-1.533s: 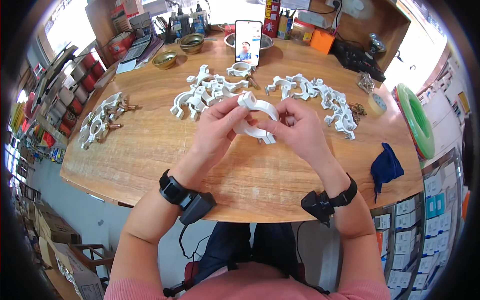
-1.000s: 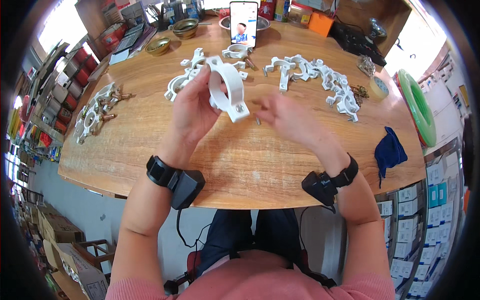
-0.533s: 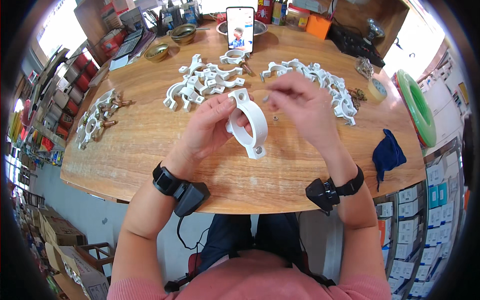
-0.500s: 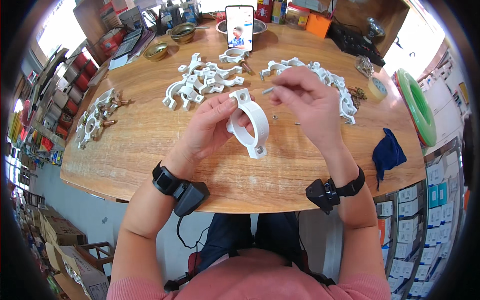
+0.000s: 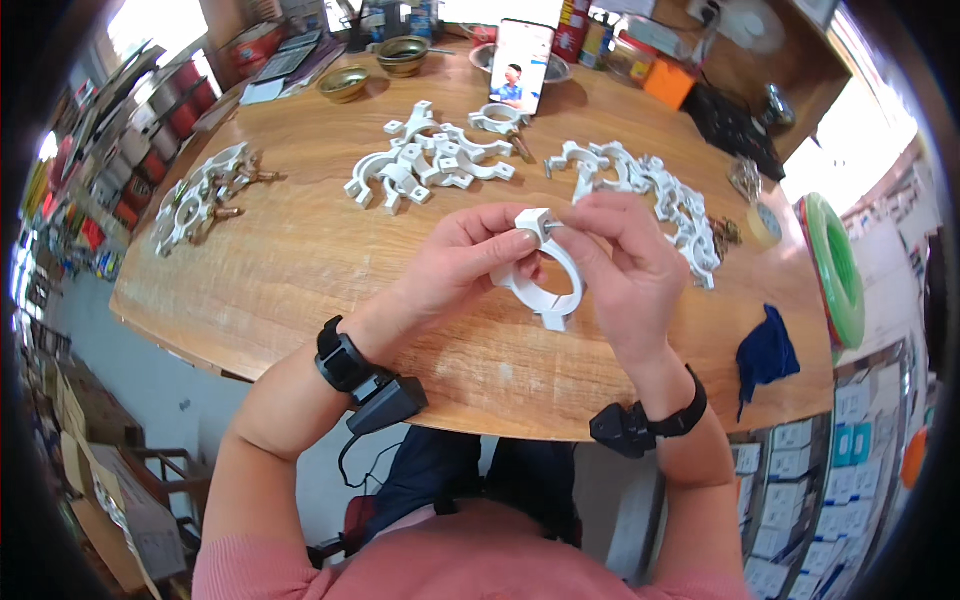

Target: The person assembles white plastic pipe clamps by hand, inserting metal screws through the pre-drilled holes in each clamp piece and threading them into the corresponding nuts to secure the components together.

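Both hands meet over the table's near edge. The left hand (image 5: 455, 262) pinches one white plastic ring-shaped pipe clamp (image 5: 540, 285) at its upper lug, while the right hand (image 5: 625, 268) closes thumb and forefinger on a small metal screw (image 5: 553, 227) at that lug (only its tip shows). Beyond them on the round wooden table (image 5: 300, 260) lie three heaps of white clamp pieces: centre (image 5: 425, 160), right (image 5: 650, 195), far left (image 5: 200, 195). Further back stand one upright smartphone (image 5: 522, 65) and two brass bowls (image 5: 343, 83). One dark blue cloth (image 5: 765, 352) lies at the right.
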